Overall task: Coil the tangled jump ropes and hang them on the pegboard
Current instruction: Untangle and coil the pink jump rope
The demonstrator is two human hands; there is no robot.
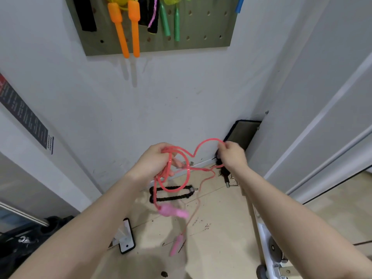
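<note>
A pink jump rope runs between my two hands in front of the wall. My left hand grips several gathered loops of it at chest height. My right hand pinches the cord farther right, with an arch of rope between the hands. One pink handle dangles below the left hand, and the other pink handle hangs lower, close to the floor. Above, the grey pegboard carries a rope with orange handles and a rope with green handles.
A black braided rope lies on the floor by the wall, with a black tangle near the corner. A phone lies on the floor at the left. A white stand with wheels is at the right, beside a door.
</note>
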